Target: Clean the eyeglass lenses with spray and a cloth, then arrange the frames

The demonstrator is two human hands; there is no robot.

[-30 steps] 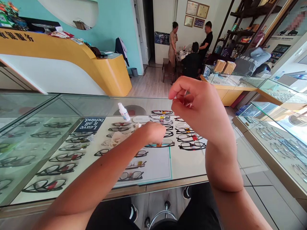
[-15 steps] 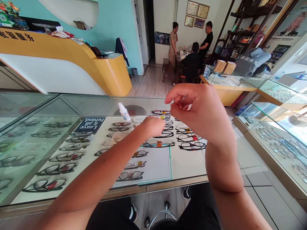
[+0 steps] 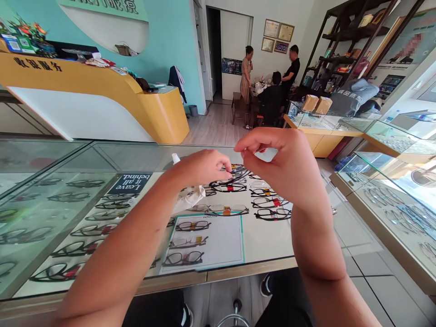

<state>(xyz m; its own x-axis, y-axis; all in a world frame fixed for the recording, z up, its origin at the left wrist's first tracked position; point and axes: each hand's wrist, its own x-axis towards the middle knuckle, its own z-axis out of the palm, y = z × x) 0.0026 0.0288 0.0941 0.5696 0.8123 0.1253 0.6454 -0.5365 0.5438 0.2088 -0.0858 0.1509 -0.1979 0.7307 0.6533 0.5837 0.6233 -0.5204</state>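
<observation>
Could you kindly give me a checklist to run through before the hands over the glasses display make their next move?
1. Both hands in view: ok; left hand and right hand both show.
2. Left hand touching the dark frames near its fingertips: cannot tell.
3. Right hand holding anything between curled fingers and thumb: cannot tell.
4. White bottle in full view: not ok; the left arm hides most of it.
5. White cloth in full view: not ok; the left arm covers part of it.
6. Three pairs of glasses over the teal-edged sheet uncovered by the hands: ok.
</observation>
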